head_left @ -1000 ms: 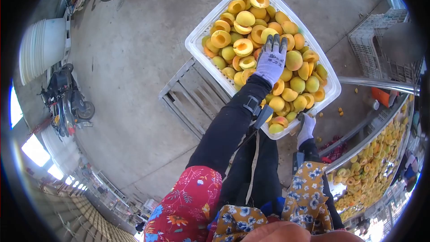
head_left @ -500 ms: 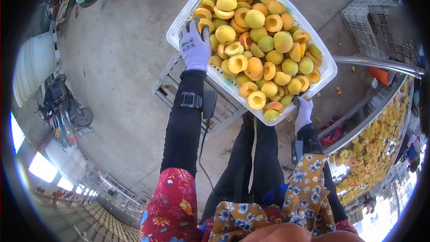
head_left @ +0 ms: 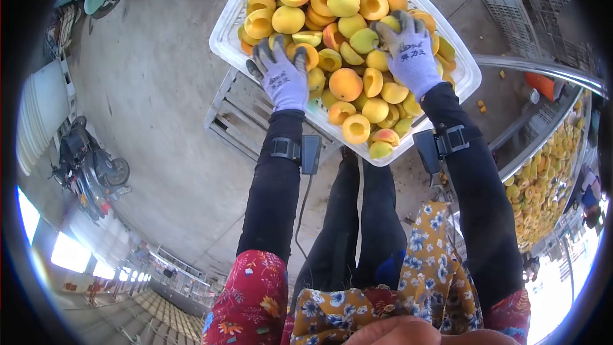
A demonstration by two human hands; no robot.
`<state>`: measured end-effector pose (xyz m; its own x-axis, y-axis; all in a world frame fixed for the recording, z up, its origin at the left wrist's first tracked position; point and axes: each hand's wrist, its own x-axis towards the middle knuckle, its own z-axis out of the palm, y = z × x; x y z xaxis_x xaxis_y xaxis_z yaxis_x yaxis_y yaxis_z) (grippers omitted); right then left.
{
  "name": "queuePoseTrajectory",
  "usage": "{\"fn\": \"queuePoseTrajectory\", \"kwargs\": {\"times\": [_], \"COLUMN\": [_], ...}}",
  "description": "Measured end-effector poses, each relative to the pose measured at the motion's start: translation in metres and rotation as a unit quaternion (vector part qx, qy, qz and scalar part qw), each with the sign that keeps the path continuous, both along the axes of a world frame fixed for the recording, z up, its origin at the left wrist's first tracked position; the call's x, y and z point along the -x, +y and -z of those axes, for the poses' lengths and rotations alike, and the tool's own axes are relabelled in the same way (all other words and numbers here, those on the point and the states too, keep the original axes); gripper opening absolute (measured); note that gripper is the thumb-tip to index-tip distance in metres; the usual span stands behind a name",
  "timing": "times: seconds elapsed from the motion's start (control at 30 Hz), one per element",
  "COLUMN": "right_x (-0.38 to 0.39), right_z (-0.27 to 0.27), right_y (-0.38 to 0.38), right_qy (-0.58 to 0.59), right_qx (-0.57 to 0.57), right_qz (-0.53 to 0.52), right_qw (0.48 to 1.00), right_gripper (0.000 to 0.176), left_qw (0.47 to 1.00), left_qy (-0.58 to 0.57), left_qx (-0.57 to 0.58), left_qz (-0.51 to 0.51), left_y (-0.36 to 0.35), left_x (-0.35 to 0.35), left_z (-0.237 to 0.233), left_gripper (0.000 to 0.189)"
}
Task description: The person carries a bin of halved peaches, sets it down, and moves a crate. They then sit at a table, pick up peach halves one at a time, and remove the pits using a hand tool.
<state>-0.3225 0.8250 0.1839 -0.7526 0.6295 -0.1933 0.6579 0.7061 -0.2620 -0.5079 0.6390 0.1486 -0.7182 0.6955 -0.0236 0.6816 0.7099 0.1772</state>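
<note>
A white plastic crate (head_left: 231, 29) heaped with halved, pitted apricots (head_left: 345, 83) is in front of me, tilted across the upper part of the view. My left hand (head_left: 281, 80), in a lavender glove with dark fingertips, rests on the fruit at the crate's left side, fingers spread. On the right side of the heap lies my right hand (head_left: 410, 54), gloved the same way, its fingers apart over the apricots. Neither hand visibly grips a piece, though the undersides of the fingers are hidden. Under the crate is a grey slatted stand (head_left: 239, 121).
At right, a metal-edged table (head_left: 543, 195) carries many more apricot halves, with a steel rail (head_left: 543, 67) near it. White crates (head_left: 520, 9) stand at upper right. A motorbike (head_left: 89, 169) and stacked white tubs (head_left: 43, 115) are at left. Another person (head_left: 590, 191) is far right.
My right hand has moved from the crate's lower right edge up onto the apricots. My left hand has shifted slightly inward and down over the fruit. The crate appears higher and further left in view.
</note>
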Motion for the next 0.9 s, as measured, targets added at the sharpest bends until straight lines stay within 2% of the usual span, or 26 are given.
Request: {"fn": "queuePoseTrajectory", "kwargs": {"times": [0.1,0.13,0.17,0.2,0.27,0.4,0.5,0.53,0.57,0.6,0.63,0.7,0.77,0.83,0.9], "right_x": [-0.013,-0.019,-0.025,-0.034,-0.038,-0.046,-0.076,-0.086,-0.092,-0.099,-0.096,-0.098,-0.096,-0.096,-0.101], "right_z": [-0.027,-0.03,-0.03,0.007,0.032,0.009,-0.023,-0.028,-0.025,-0.013,0.001,0.021,0.009,0.006,-0.003], "right_y": [0.01,0.009,0.01,0.005,-0.003,0.012,-0.009,-0.024,-0.042,-0.056,-0.063,-0.063,-0.06,-0.063,-0.061], "right_qy": [0.077,0.1,0.123,0.063,0.076,0.086,0.163,0.119,0.071,0.015,-0.01,0.01,0.01,0.021,0.03], "right_qx": [-0.066,-0.079,-0.094,-0.074,-0.038,0.061,0.025,0.015,0.013,0.107,0.038,0.035,0.069,0.065,0.116], "right_qz": [0.064,0.067,0.072,0.043,0.041,0.049,0.14,0.103,0.07,0.044,-0.009,-0.012,0.005,0.019,0.013], "right_qw": [0.993,0.989,0.985,0.994,0.995,0.993,0.976,0.987,0.995,0.993,0.999,0.999,0.998,0.997,0.993], "right_gripper": [0.047,0.048,0.048,0.054,0.058,0.059,0.065,0.07,0.075,0.078,0.078,0.07,0.065,0.062,0.059], "left_qw": [0.993,0.993,0.991,0.982,0.96,0.968,0.98,0.982,0.975,0.965,0.951,0.973,0.977,0.974,0.97], "left_qy": [-0.03,-0.01,-0.043,-0.076,-0.098,-0.129,-0.113,-0.143,-0.166,-0.177,-0.187,-0.131,-0.136,-0.15,-0.169], "left_qx": [-0.117,-0.086,-0.035,0.015,0.068,0.062,0.019,-0.024,0.034,0.079,0.122,0.101,0.111,0.129,0.125], "left_qz": [0.0,0.074,0.123,0.171,0.254,0.207,0.162,0.118,0.141,0.179,0.216,0.161,0.125,0.113,0.118], "left_y": [0.006,0.009,0.01,0.012,-0.012,-0.005,-0.014,-0.016,-0.013,-0.018,-0.022,-0.014,-0.018,-0.013,-0.018], "left_x": [-0.007,-0.023,-0.05,-0.081,-0.133,-0.134,-0.136,-0.152,-0.171,-0.192,-0.21,-0.227,-0.254,-0.246,-0.243], "left_z": [-0.027,-0.043,-0.054,-0.062,-0.022,-0.023,-0.032,-0.047,-0.064,-0.053,-0.042,-0.017,-0.021,-0.027,-0.027], "left_gripper": [0.062,0.069,0.074,0.079,0.083,0.083,0.083,0.082,0.084,0.086,0.088,0.09,0.091,0.09,0.09]}}
